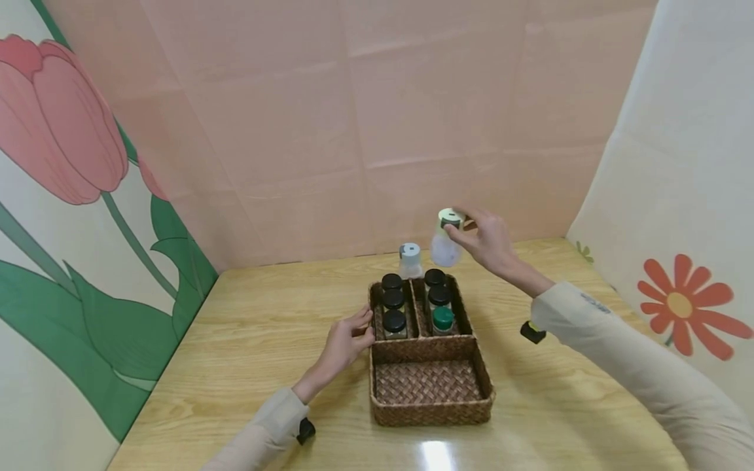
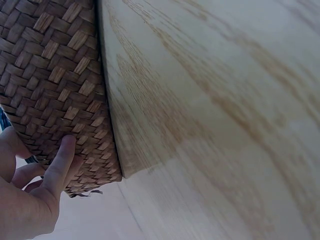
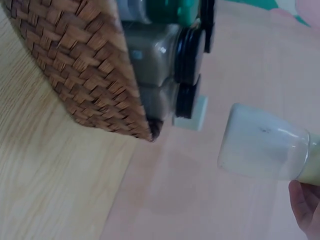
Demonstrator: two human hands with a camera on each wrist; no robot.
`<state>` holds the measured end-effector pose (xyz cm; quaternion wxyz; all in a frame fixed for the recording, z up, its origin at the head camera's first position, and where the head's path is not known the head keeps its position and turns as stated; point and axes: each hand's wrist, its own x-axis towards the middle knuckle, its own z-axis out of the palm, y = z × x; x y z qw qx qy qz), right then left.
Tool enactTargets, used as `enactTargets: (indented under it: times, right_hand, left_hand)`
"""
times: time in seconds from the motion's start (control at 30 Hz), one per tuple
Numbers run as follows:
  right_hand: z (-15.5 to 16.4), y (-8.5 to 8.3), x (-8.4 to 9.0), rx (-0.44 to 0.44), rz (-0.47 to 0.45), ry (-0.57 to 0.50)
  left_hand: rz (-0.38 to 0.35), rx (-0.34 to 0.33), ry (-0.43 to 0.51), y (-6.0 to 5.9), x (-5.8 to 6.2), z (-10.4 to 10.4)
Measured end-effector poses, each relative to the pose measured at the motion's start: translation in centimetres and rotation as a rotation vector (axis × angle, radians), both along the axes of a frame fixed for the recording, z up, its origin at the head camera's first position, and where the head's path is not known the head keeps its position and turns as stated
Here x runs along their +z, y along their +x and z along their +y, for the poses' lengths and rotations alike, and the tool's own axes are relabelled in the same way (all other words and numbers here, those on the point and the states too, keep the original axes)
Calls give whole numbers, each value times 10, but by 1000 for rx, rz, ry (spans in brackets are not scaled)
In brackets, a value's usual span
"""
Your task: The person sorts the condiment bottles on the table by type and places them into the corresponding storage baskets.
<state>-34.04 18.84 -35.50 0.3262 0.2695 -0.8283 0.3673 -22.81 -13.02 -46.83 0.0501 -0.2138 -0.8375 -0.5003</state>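
Note:
My right hand [image 1: 487,241] grips a translucent seasoning bottle [image 1: 446,251] by its pale cap, up in the air beyond the basket's back right. In the right wrist view the cloudy body of that bottle [image 3: 262,142] shows, with fingertips at its cap end. A second white-capped bottle [image 1: 410,260] stands just behind the woven basket [image 1: 432,413]. Along the basket's left side, my left hand [image 1: 344,340] touches the wall near the rim. The left wrist view shows one straight finger [image 2: 61,157] against the woven outer wall [image 2: 60,80].
Black-lidded jars [image 1: 394,320] and a green-lidded jar [image 1: 443,319] stand in the two narrow back compartments. The wide front compartment [image 1: 427,381] shows its woven floor. A pink cloth wall [image 1: 294,163] rises behind the wooden table [image 1: 265,327].

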Motion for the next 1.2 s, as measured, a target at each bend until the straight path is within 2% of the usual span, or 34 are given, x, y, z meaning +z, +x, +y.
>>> enactTargets:
  times: [0.2,0.37,0.7,0.93,1.2]
  right_hand:
    - [-6,18,10,29,13,24]
    - [-10,30,13,68,3,57]
    - [-17,52,16,121,-52,94]
    - [-22,66,18,175,-36,120]
    - [-24,80,16,225,-86,137]
  left_hand:
    - [1,4,-6,-1,-1,0]
    - [30,0,1,-2,-3,-1]
    - [20,11,-6,-3,-4,-1]
    - [11,10,-19,-2,-3,-1]
    - [37,1,-20,-3,-5,0]
